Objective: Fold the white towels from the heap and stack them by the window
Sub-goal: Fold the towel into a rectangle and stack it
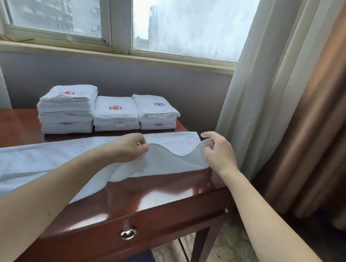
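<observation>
Long white towel (36,159) is laid flat across the shiny wood worktop (161,193), running off the left side. Left hand (130,147) is pinching the towel's near edge and right hand (218,155) is pinching its right-end corner, so that bit is lifted into a little hump off the wood. Behind it, under the window (179,18), sit three folded stacks: left stack (67,109) (tallest, red logo), middle stack (116,114) with a red logo, right stack (157,112) with a blue one, all just beside each other.
</observation>
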`<state>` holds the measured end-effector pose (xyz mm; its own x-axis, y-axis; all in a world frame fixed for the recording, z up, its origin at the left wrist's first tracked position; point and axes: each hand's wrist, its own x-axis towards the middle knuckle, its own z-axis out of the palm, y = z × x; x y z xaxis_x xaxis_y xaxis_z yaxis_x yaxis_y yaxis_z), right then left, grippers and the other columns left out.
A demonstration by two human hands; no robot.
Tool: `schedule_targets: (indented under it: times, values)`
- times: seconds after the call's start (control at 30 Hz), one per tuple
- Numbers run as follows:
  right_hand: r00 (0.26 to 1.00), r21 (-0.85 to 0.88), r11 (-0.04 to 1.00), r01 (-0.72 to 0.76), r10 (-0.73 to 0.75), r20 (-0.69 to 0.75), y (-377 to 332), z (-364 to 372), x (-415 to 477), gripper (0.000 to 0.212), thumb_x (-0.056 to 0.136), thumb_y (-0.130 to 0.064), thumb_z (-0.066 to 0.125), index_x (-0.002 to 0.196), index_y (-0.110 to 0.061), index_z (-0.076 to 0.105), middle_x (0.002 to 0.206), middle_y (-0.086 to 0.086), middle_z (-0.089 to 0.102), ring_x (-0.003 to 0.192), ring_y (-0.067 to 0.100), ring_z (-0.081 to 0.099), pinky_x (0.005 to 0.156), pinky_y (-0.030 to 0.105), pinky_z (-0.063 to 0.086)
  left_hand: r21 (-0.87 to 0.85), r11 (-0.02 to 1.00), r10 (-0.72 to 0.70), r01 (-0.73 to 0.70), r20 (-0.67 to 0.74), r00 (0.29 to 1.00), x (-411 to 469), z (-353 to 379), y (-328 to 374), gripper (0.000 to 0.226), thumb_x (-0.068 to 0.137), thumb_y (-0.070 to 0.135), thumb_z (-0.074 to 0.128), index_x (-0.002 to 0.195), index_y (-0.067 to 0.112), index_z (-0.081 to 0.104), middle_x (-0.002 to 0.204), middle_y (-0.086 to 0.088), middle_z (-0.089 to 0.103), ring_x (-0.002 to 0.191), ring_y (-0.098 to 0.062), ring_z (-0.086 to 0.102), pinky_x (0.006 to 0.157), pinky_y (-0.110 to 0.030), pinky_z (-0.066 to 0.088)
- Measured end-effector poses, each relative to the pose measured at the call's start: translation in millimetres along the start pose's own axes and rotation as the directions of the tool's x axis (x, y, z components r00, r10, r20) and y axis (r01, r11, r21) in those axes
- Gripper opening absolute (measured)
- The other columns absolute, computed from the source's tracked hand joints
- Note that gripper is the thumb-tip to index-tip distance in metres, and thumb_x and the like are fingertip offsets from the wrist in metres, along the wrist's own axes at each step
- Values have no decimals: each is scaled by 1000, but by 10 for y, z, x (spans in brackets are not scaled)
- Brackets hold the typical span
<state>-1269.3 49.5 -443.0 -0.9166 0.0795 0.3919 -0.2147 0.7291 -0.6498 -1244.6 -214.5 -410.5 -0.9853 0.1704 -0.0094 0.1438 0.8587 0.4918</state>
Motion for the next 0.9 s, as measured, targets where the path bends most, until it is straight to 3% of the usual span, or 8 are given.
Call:
schedule_targets:
  times: [0.13,0.33,0.5,0.6,0.7,0.8,0.9]
  values:
    - [994,123,992,2,11,-112,-6,142,255,44,88,-3,47,122,-23,64,123,-2,64,107,14,56,88,28,45,117,989,-72,94,-181,981,294,-80,-112,21,104,33,38,100,16,50,99,-1,58,93,-23,54,81,-37,43]
    - [985,104,994,-20,37,-168,45,415,694,41,94,-5,42,126,-22,62,125,-1,60,110,20,58,91,37,48,267,961,22,67,-317,948,714,-12,-346,17,105,37,33,98,24,43,99,0,63,84,-24,56,68,-36,39]
    - [992,-38,999,-35,30,-126,183,701,1064,42,96,-7,38,126,-25,60,124,-3,58,104,23,58,83,37,47,336,942,109,11,-337,935,1067,91,-635,21,104,38,37,106,21,49,96,-1,66,84,-28,61,63,-34,40]
    - [996,-156,987,-48,35,-88,313,909,1195,47,94,-5,34,127,-27,57,120,-2,56,95,27,58,74,34,39,373,928,145,-11,-334,931,1223,204,-780,20,103,38,38,105,22,50,93,2,67,80,-26,61,60,-31,36]
    - [995,-228,969,-94,86,-44,439,1064,1260,50,93,-5,29,126,-34,55,114,-3,54,85,29,54,74,39,43,376,926,165,-25,-343,925,1338,283,-874,19,102,38,40,104,24,53,97,5,67,84,-25,63,61,-30,36]
    - [996,-345,935,-77,89,18,499,1126,1333,48,93,-6,33,126,-33,55,111,-1,50,76,27,50,68,34,40,373,927,178,-41,-340,924,1395,332,-906,18,100,38,42,100,24,54,97,5,66,83,-26,62,62,-32,39]
    - [997,-427,903,-53,73,32,496,1137,1346,42,95,-9,38,127,-27,58,111,4,45,87,27,51,69,33,38,339,940,149,-23,-350,925,1397,360,-891,19,100,40,43,100,24,53,97,4,65,84,-26,63,65,-34,45]
